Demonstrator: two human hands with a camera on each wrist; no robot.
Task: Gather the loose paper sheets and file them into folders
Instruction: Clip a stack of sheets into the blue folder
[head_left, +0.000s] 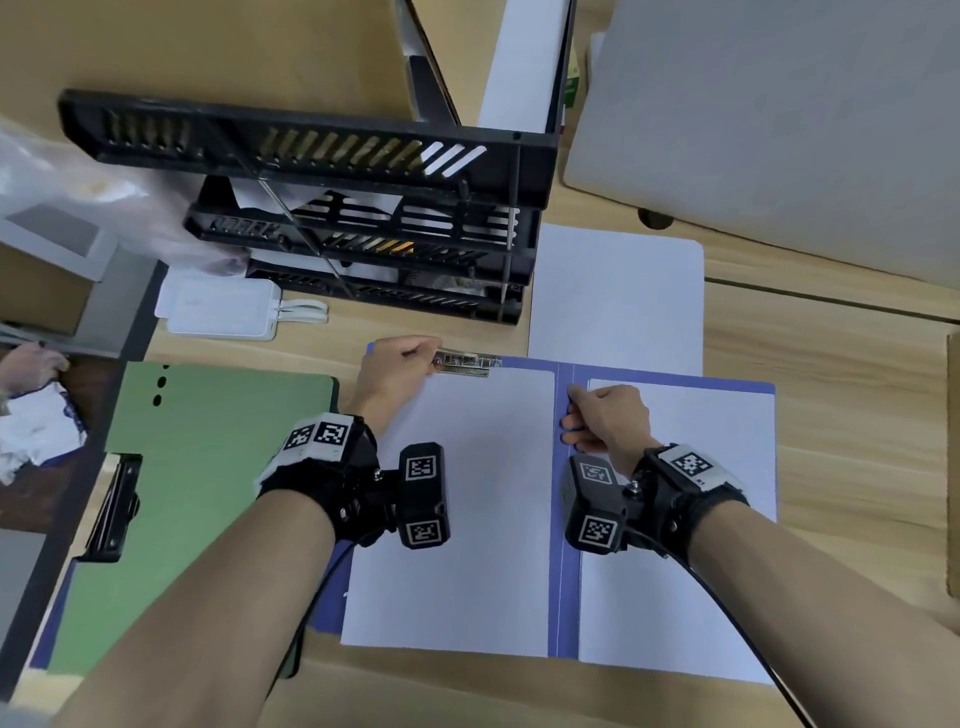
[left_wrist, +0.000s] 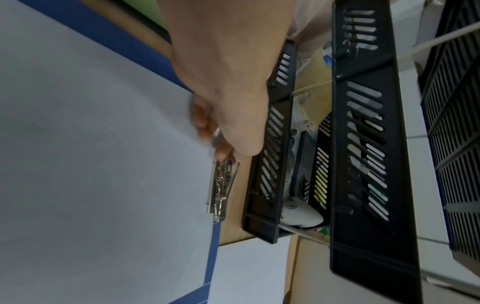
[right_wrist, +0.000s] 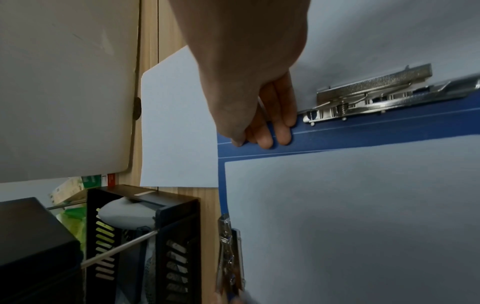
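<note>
The blue folder (head_left: 566, 519) lies open on the desk (head_left: 857, 415), spine pointing away. Left hand (head_left: 397, 371) pinches its top clip (head_left: 465, 362); right hand (head_left: 605, 418) presses curled fingers on the spine. 1 loose sheet (head_left: 618, 296) lies beyond.

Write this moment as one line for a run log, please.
left hand: grips metal clip | right hand: fingers on blue folder spine | paper sheet: loose beyond the folder
</note>
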